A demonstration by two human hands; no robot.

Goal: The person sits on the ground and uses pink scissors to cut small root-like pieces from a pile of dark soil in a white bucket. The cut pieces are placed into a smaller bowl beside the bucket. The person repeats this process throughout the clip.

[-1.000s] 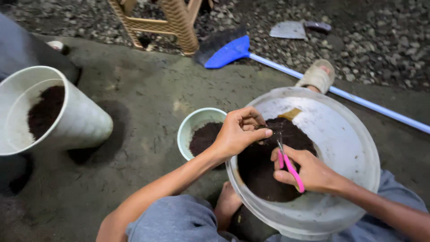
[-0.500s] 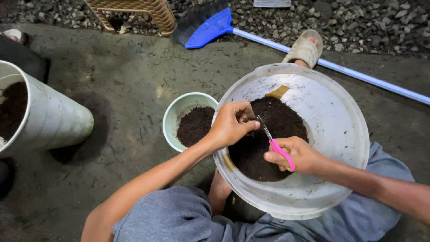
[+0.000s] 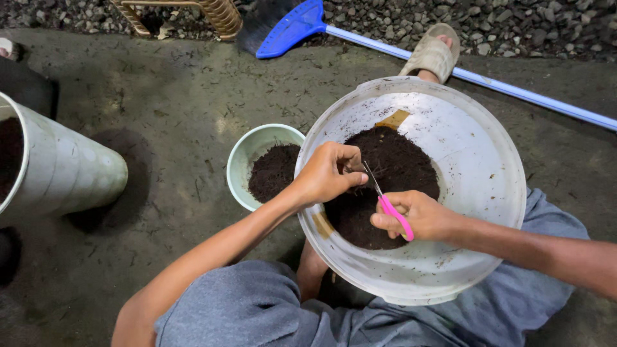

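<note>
At the far left a tall white bucket [image 3: 61, 170] stands on the bare concrete ground [image 3: 173, 96], with dark soil showing at its mouth. Behind it, along the top edge, sit the legs of a woven cane stool [image 3: 215, 13], then a blue broom [image 3: 289, 29] whose pale handle runs off to the right over the gravel. A small pale green pot [image 3: 247, 154] half full of dark soil sits just left of, and touching, a large white basin [image 3: 475, 173]. The basin holds a mound of dark soil [image 3: 398, 167] and rests between the person's knees, which are covered by grey shorts [image 3: 257, 308]. A foot in a tan sandal [image 3: 432, 54] shows beyond the basin's far rim.

The left hand [image 3: 328, 173] reaches across the pot's rim into the basin, fingers curled nearly closed, pinching something small at the fingertips; what it is cannot be made out. The right hand [image 3: 418, 215] is closed around the pink handles of a pair of scissors [image 3: 385, 202], hovering over the soil.

The scissors lie on a diagonal, pink handles low and right in the fist, thin metal blades pointing up and left toward the left fingertips, ending just beside them.
</note>
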